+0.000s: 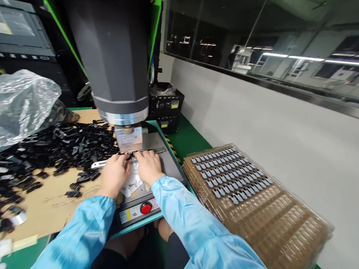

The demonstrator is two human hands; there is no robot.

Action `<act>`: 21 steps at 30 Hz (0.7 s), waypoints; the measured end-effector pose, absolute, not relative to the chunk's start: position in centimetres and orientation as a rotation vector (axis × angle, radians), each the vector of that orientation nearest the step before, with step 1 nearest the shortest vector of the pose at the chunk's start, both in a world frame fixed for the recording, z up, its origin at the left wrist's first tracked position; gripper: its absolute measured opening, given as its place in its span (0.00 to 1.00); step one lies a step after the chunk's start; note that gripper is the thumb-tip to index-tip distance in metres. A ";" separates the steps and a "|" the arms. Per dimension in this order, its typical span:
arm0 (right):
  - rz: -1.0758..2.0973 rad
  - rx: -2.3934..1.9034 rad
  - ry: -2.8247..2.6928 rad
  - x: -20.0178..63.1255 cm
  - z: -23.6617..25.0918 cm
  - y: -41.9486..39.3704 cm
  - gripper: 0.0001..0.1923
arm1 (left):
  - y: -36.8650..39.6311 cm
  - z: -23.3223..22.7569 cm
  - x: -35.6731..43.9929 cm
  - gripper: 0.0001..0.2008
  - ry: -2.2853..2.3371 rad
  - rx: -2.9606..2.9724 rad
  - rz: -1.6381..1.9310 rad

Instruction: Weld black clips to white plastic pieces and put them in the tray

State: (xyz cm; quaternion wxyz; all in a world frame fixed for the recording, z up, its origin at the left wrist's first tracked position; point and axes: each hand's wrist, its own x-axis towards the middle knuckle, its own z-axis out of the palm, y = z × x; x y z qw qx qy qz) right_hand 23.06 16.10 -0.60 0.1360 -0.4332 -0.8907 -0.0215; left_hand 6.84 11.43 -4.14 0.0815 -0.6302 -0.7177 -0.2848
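My left hand (114,174) and my right hand (149,165) rest side by side on the plate of a press machine (115,63), right under its metal head (129,137). Their fingertips meet at a small dark part (131,157) lying on a thin metal strip (103,164) below the head. What each finger grips is hidden by the hands. White scraps (132,183) lie between my wrists. Both arms wear light blue sleeves.
A heap of black plastic parts (44,149) covers a cardboard sheet (55,201) at left, beside a clear plastic bag (5,107). A stack of brown trays (260,212) with rows of grey parts stands at right. A red button (146,208) sits on the machine's front.
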 end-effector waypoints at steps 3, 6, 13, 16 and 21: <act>-0.049 -1.258 -2.555 22.9 -0.5 16.2 0.23 | 11.4 -3.5 7.0 0.18 -2.157 -1.898 -0.868; -0.040 -1.264 -2.545 22.7 -0.5 16.3 0.24 | 11.4 -3.2 6.9 0.17 -2.192 -1.881 -0.860; -0.042 -1.266 -2.562 22.5 -0.9 16.5 0.24 | 11.6 -3.1 6.9 0.16 -2.224 -1.850 -0.888; -0.037 -1.261 -2.555 22.5 -1.0 16.6 0.25 | 11.9 -2.4 7.2 0.15 -2.208 -1.953 -0.753; -0.028 -1.257 -2.570 22.4 -0.9 16.8 0.24 | 11.9 -1.3 7.3 0.15 -2.229 -2.002 -0.579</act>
